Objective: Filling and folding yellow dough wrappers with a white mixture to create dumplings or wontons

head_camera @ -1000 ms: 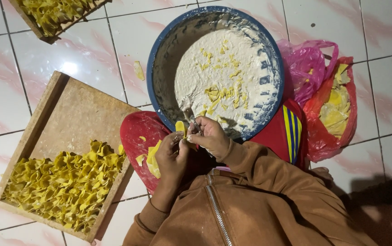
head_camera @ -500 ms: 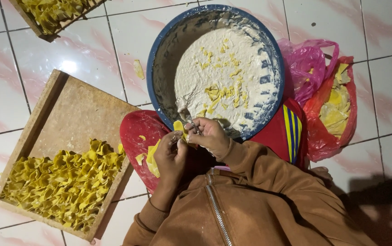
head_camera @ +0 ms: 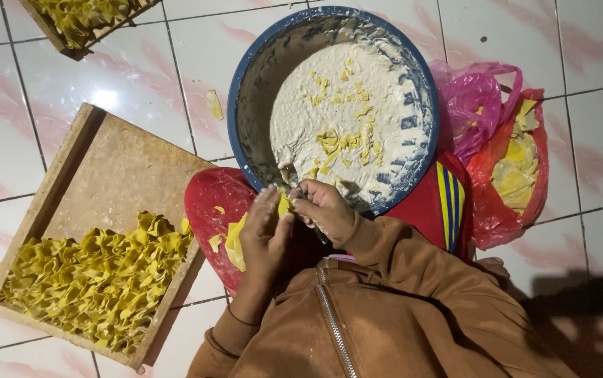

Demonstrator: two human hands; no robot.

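Dough, a small yellow wrapper (head_camera: 284,204), sits just below the middle of the frame, pinched between the two hands where they meet at the near rim of the basin. The left hand (head_camera: 265,234) cups it from underneath with fingers curled up around it; the right hand (head_camera: 324,210) is closed over its upper edge, and a thin grey implement seems to poke out near those fingers, though it is too small to make out. The sheet looks thin, soft and limp, light enough to flop, and likely to tear or stick if squeezed hard; its edges and corners are the safest places to grip, with a palm supporting the middle.

Directly above the hands, the round blue basin (head_camera: 245,91) holds a white paste (head_camera: 329,105) scattered with yellow scraps. Under the hands, a red plastic bag (head_camera: 207,203) over the lap carries a few more yellow pieces. At lower left, a wooden tray (head_camera: 98,175) is half filled with folded yellow wrappers (head_camera: 98,276). To the right of the basin, pink and red plastic bags (head_camera: 490,140) hold a stack of flat yellow sheets (head_camera: 515,168). A second tray (head_camera: 91,28) of folded pieces shows at the upper left edge, all on a white tiled floor (head_camera: 175,70).
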